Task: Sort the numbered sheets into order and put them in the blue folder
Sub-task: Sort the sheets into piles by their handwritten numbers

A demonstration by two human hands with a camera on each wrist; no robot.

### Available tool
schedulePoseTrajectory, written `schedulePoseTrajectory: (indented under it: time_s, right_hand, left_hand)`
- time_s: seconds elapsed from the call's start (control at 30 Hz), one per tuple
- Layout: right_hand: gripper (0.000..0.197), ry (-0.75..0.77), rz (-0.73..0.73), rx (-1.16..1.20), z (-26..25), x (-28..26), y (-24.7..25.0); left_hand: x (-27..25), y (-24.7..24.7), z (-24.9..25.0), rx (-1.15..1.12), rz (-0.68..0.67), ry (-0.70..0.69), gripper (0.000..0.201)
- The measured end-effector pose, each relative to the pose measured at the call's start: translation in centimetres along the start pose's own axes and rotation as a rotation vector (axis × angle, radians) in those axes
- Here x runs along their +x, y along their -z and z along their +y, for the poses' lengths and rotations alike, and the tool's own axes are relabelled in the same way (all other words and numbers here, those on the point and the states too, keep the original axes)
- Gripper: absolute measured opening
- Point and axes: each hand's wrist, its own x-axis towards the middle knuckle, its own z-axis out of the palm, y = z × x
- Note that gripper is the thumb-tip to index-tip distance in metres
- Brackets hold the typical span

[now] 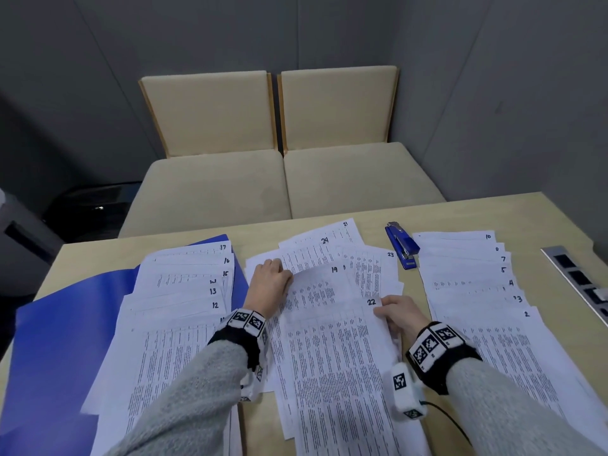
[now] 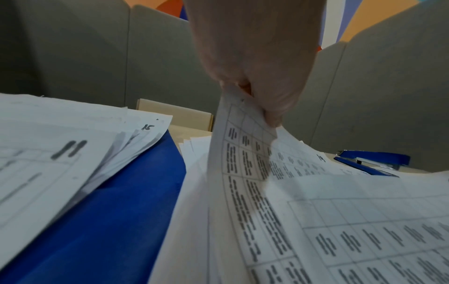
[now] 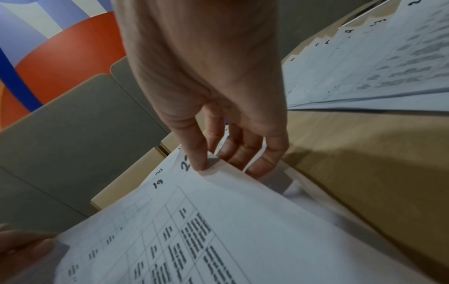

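Observation:
Three spreads of numbered sheets lie on the table. Sheets 11 to 17 [image 1: 184,291] fan out over the open blue folder [image 1: 65,324] at the left. Low-numbered sheets, 2 to 10 [image 1: 473,284], fan out at the right. A loose middle pile holds 19, 21, 22, 23 and 24. My left hand [image 1: 269,284] pinches the upper left corner of sheet 19 [image 1: 316,287] and lifts it, as the left wrist view shows at the left hand [image 2: 262,92]. My right hand [image 1: 394,314] pinches the top right corner of sheet 22 [image 1: 342,357], thumb on top beside the number, right hand [image 3: 213,157].
A blue stapler [image 1: 403,245] lies between the middle and right spreads. A metal socket strip [image 1: 582,284] is set into the table [image 1: 539,218] at the far right. A beige bench seat [image 1: 283,182] stands beyond the table's far edge.

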Motion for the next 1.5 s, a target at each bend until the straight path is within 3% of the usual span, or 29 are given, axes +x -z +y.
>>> schedulePoseTrajectory:
  time_s: [0.1, 0.23, 0.33, 0.43, 0.6, 0.67, 0.7, 0.77, 0.83, 0.93, 1.13, 1.27, 1.33, 1.5]
  right_hand:
    - [0.020, 0.000, 0.003, -0.020, 0.2, -0.1, 0.1]
    - [0.017, 0.002, -0.003, -0.010, 0.2, -0.4, 0.3]
    - [0.018, 0.018, 0.008, -0.138, 0.2, -0.3, 0.5]
    - [0.017, 0.056, 0.008, -0.263, 0.0, -0.4, 0.5]
    - [0.035, 0.288, 0.049, -0.270, -0.7, -0.6, -0.4]
    - [0.027, 0.349, 0.009, -0.278, -1.2, -0.5, -1.2]
    - [0.016, 0.359, -0.004, -0.288, -1.5, -0.5, -1.7]
    - [0.030, 0.374, 0.009, -0.327, -1.6, 0.0, -2.3]
    - [0.036, 0.349, 0.027, -0.346, -1.8, 0.3, -2.9]
    - [0.039, 0.342, 0.036, -0.377, -2.0, 0.7, -3.3]
    - [0.039, 0.339, 0.087, -0.443, -1.6, 1.7, -2.6]
    - [0.032, 0.306, 0.127, -0.488, -1.1, 1.9, -2.0]
    - [0.034, 0.302, 0.110, -0.488, -1.2, 2.0, -1.5]
    - [0.034, 0.295, 0.083, -0.498, -1.4, 2.5, -1.3]
  left_hand:
    - [-0.3, 0.4, 0.2, 0.015, 0.034, -0.006, 0.012]
    - [-0.7, 0.2, -0.2, -0.064, 0.081, 0.019, 0.028]
    - [-1.1, 0.0, -0.5, -0.080, 0.144, -0.027, 0.008]
    - [-1.6, -0.4, 0.0, -0.097, 0.127, -0.151, 0.011]
    - [-2.4, -0.5, 1.1, -0.107, 0.072, -0.195, 0.023]
    - [-2.3, -0.5, 1.3, -0.124, 0.042, -0.207, 0.024]
    - [-2.1, -0.5, 1.3, -0.151, 0.021, -0.196, 0.025]
    - [-1.5, -0.6, 1.2, -0.220, -0.047, -0.110, 0.025]
    - [-0.9, -0.9, 0.8, -0.290, -0.086, 0.065, 0.023]
    - [0.1, -1.2, -0.4, -0.245, -0.194, 0.261, 0.041]
    - [5.1, -1.1, -2.0, -0.206, -0.251, 0.302, 0.056]
    - [8.0, -2.2, -2.4, -0.269, -0.436, 0.396, 0.092]
    - [9.0, -2.6, -2.6, -0.337, -0.450, 0.414, 0.101]
    - [9.9, -2.8, -2.3, -0.321, -0.254, 0.376, 0.075]
